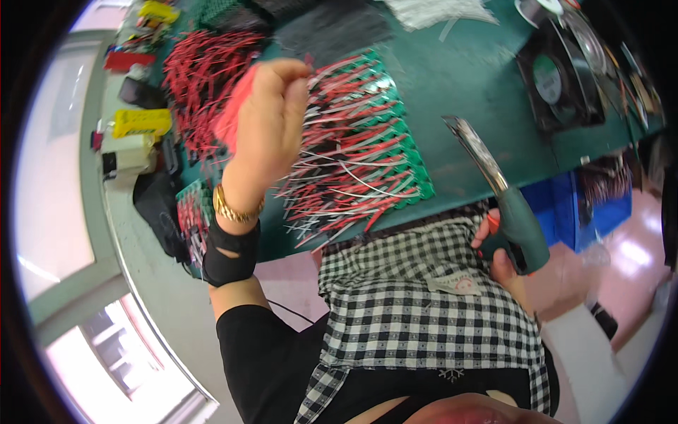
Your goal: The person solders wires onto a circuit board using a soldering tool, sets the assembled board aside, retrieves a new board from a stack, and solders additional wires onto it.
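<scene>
My right hand is wrapped around the handle of a dark green heat gun. Its long metal nozzle points up and left over the bench. My left hand, blurred by motion, hovers over the left side of a row of small green circuit boards. The fingers are curled, and what they hold, if anything, is hidden. A smeared red patch shows beside that hand. Red, white and black wires fan leftward from the boards.
A heap of red wires lies at the far left of the green bench. A black fan stands at the right. Below it sits a blue bin. Yellow-labelled items line the left edge.
</scene>
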`<control>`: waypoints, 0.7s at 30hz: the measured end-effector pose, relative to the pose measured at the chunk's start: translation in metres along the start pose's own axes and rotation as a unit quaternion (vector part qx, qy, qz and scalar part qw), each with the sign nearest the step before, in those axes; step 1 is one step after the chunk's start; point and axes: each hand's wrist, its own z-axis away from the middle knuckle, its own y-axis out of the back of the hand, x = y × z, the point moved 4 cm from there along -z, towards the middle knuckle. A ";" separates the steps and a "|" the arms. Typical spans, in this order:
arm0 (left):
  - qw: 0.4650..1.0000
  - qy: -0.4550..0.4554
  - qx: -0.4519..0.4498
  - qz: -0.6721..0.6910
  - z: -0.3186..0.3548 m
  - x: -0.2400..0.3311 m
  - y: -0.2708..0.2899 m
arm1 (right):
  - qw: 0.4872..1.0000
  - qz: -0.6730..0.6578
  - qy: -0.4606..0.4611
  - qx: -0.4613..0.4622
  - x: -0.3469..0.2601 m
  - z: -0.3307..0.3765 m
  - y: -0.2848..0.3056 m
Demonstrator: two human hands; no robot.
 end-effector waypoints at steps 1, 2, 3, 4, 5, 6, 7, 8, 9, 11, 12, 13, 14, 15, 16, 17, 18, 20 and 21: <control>0.999 -0.006 -0.045 -0.014 0.005 0.012 -0.017 | 1.000 0.001 0.011 -0.025 0.003 -0.002 0.002; 0.994 -0.067 -0.087 -0.003 0.008 0.024 -0.034 | 0.999 -0.003 0.018 -0.034 0.004 -0.005 0.005; 0.984 -0.127 -0.123 0.011 0.011 0.034 -0.050 | 1.000 0.003 0.010 -0.022 0.007 -0.007 0.010; 0.979 -0.152 -0.135 0.032 0.013 0.040 -0.065 | 0.999 -0.007 0.014 -0.033 0.010 -0.008 0.014; 0.975 -0.154 -0.156 0.042 0.016 0.047 -0.076 | 0.999 -0.018 0.021 -0.047 0.014 -0.008 0.016; 0.976 -0.154 -0.149 0.049 0.020 0.047 -0.088 | 0.999 -0.024 0.007 -0.033 0.019 -0.005 0.018; 0.976 -0.154 -0.141 0.056 0.024 0.046 -0.098 | 0.999 -0.022 0.001 -0.026 0.023 -0.002 0.021; 0.976 -0.152 -0.142 0.062 0.029 0.045 -0.106 | 0.999 -0.008 -0.001 -0.034 0.025 -0.002 0.024; 0.985 -0.097 -0.132 0.054 0.033 0.040 -0.112 | 0.999 0.005 -0.002 -0.042 0.027 -0.002 0.026; 0.991 -0.037 -0.122 0.047 0.038 0.034 -0.118 | 0.999 0.000 -0.012 -0.041 0.031 -0.002 0.026; 0.993 -0.022 -0.113 0.029 0.040 0.031 -0.119 | 0.999 0.001 -0.013 -0.039 0.028 -0.005 0.022; 0.994 -0.007 -0.104 0.011 0.042 0.027 -0.119 | 0.999 0.001 -0.013 -0.037 0.026 -0.007 0.020; 0.996 -0.009 -0.092 0.007 0.044 0.025 -0.122 | 0.999 0.000 -0.017 -0.038 0.025 -0.008 0.019; 0.996 -0.004 -0.093 0.007 0.045 0.023 -0.125 | 0.999 0.028 -0.018 -0.042 0.023 -0.009 0.018; 0.996 0.006 -0.089 0.018 0.045 0.021 -0.125 | 0.997 0.055 -0.018 -0.046 0.021 -0.011 0.017; 0.996 0.015 -0.083 0.029 0.046 0.018 -0.126 | 0.997 0.055 -0.022 -0.048 0.017 -0.011 0.015; 0.996 0.019 -0.077 0.030 0.048 0.015 -0.127 | 0.995 0.066 -0.051 -0.046 0.015 -0.011 0.014; 0.997 0.018 -0.076 0.019 0.048 0.013 -0.127 | 0.993 0.077 -0.083 -0.043 0.016 -0.008 0.015; 0.997 0.013 -0.075 0.009 0.048 0.012 -0.129 | 0.993 0.050 -0.096 -0.038 0.017 -0.006 0.017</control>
